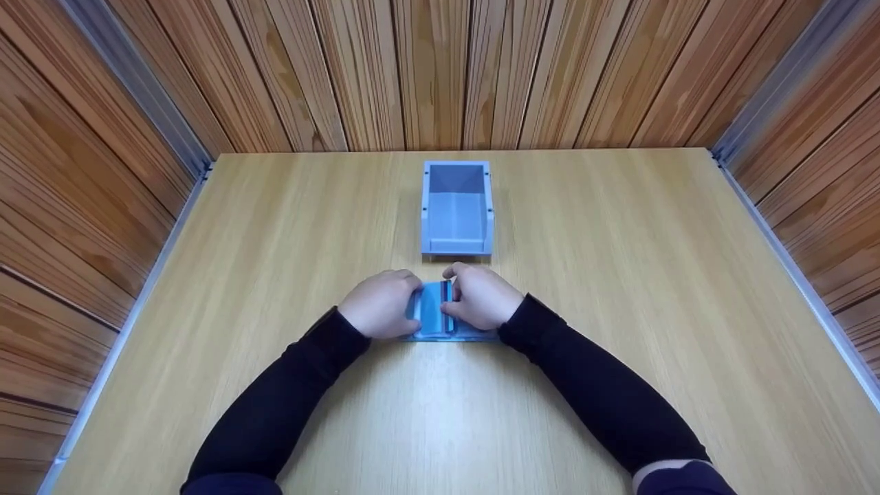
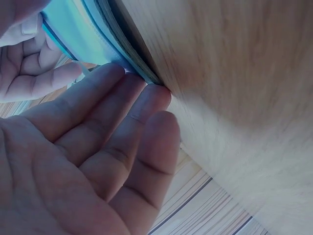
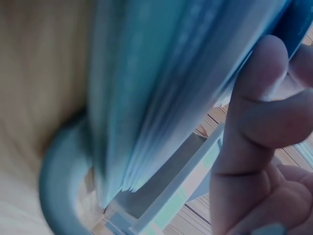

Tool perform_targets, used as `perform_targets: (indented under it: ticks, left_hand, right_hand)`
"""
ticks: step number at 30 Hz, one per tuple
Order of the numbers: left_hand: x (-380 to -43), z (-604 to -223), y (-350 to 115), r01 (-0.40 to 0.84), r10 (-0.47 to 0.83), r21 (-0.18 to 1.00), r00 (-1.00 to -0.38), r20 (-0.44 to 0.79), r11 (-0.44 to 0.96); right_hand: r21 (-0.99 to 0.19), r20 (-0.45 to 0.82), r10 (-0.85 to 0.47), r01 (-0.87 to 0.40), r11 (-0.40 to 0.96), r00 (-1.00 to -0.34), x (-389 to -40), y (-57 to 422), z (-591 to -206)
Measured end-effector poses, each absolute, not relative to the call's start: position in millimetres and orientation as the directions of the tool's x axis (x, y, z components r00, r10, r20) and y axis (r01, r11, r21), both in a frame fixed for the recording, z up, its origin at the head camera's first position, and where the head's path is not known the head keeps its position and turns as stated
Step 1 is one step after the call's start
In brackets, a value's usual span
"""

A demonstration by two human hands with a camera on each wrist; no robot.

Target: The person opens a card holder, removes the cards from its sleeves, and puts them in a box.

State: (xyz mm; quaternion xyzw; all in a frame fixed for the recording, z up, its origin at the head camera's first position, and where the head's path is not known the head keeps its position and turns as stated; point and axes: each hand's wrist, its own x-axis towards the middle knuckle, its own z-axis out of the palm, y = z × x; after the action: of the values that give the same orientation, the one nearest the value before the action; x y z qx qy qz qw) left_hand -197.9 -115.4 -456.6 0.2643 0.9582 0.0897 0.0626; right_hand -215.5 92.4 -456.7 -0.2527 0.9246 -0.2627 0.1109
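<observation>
A blue wallet point(image 1: 432, 309) lies on the table with a narrow upright flap at its middle. Stitched layers and thin pale leaves of the wallet point(image 3: 146, 78) show in the right wrist view, with a curved loop point(image 3: 58, 176) at its edge. My left hand point(image 1: 383, 304) holds the wallet's left side, thumb towards me and fingers at the far side. In the left wrist view the fingertips point(image 2: 159, 95) rest against its edge. My right hand point(image 1: 485, 299) pinches the upright flap between thumb and finger. That hand covers part of the wallet's right side.
Just beyond the wallet stands a blue-grey plastic bin point(image 1: 457, 245), its top uncovered. The wooden table point(image 1: 619, 275) is bounded by plank walls point(image 1: 433, 75) at the back and both sides, with metal rails along the side edges.
</observation>
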Motion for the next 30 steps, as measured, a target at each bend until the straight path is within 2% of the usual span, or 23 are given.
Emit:
perform_targets:
  ticks: [11, 17, 24, 30]
  left_hand:
    - [-199, -456, -116, 0.468, 0.497, 0.215, -0.861, -0.107, 0.857]
    - [-200, -458, -116, 0.465, 0.496, 0.226, -0.862, -0.106, 0.856]
    - [-200, -458, -117, 0.487, 0.514, 0.223, -0.853, -0.086, 0.845]
    - [-199, -458, -118, 0.488, 0.515, 0.217, -0.853, -0.088, 0.845]
  right_hand:
    - [-0.622, -0.163, -0.526, -0.326, 0.712, -0.835, -222, 102, -452]
    - [-0.649, -0.154, -0.520, -0.311, 0.694, -0.840, -226, 116, -449]
    - [-0.750, -0.182, -0.477, -0.192, 0.633, -0.860, -231, 136, -441]
    - [-0.748, -0.138, -0.455, -0.209, 0.630, -0.879, -235, 146, -436]
